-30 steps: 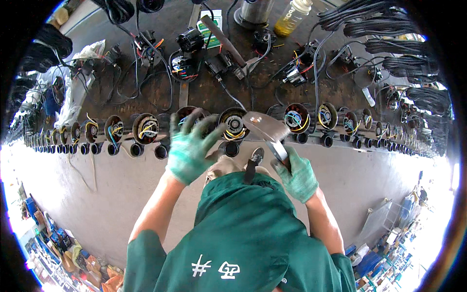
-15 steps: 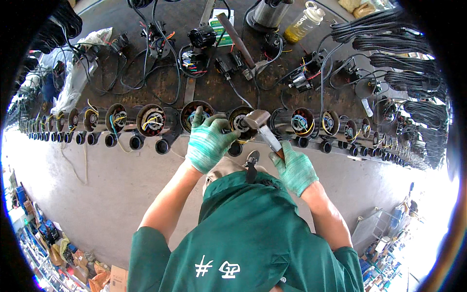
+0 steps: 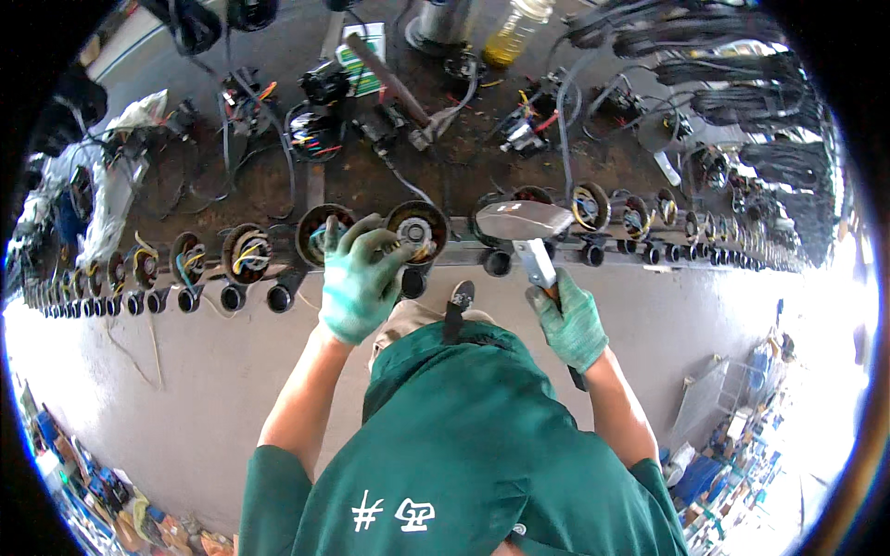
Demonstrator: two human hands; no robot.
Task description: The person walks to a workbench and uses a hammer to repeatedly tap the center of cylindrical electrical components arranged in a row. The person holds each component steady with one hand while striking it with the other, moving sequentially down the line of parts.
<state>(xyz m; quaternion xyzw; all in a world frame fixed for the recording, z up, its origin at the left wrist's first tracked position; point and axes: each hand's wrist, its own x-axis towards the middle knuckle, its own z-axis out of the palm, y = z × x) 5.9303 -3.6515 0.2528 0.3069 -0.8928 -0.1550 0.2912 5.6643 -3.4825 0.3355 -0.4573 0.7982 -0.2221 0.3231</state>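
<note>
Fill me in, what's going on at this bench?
A person in a green shirt grips a hammer in the gloved right hand, its head just right of an open round housing. The gloved left hand is at that housing's left side; whether it grips anything is unclear. More housings line the near edge of the bench, with wired parts and bundled black cables beyond.
</note>
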